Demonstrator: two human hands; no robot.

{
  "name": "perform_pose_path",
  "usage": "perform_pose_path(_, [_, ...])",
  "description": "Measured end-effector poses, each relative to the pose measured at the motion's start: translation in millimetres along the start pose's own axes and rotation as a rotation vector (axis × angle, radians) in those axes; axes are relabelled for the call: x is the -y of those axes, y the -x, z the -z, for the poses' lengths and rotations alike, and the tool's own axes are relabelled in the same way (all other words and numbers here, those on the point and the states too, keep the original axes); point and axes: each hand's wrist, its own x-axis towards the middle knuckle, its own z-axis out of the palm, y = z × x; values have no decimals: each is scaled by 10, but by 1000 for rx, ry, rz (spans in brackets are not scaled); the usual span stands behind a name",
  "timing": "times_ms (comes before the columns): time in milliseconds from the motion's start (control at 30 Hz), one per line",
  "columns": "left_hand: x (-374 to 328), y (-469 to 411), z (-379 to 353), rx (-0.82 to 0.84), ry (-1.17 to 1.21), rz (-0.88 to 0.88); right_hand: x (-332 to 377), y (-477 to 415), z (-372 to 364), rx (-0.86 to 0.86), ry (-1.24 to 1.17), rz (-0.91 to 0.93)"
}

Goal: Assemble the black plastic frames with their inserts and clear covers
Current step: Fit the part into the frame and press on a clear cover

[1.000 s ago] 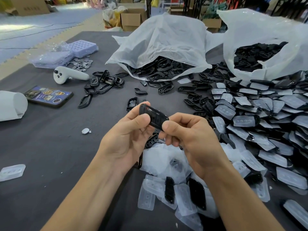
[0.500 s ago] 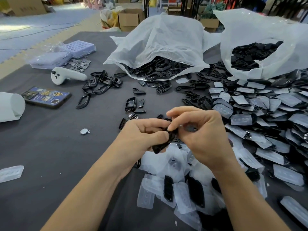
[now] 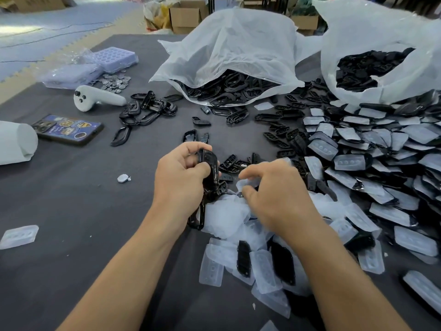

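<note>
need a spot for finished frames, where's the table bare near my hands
Bare grey tabletop lies left of the left hand, bordered by the silver disc, the lone clear plastic cover and the dark phone. Right of the right hand is crowded: heaped clear covers and black frames.

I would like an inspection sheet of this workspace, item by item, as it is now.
Surface: dark grey table, crowded on the right.
Job's things: black frames spilling from a white bag; clear covers heaped near the person.
Clutter: phone, white controller, small metal discs.
Grips: left grip holds a black frame; right grip pinches a clear cover.
Cables: nothing seen.
Surroundings: cardboard boxes, foam floor mats.
</note>
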Motion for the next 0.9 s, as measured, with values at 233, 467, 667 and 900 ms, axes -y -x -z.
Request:
perform_pose_path(233, [-1,11,-19,12,4,3,3,-39,-37,5,45,-9])
perform_pose_path(467, [-49,11,-30,-6,122,75,-12,-57,-46,88,181,36])
perform_pose_path(667, [-97,-13,2,-77,301,103,-39,-24,-46,-89,-145,-17])
perform_pose_path(900, [-108,67,-37,10,332,43,-51,-60,-11,-215,-560,-144])
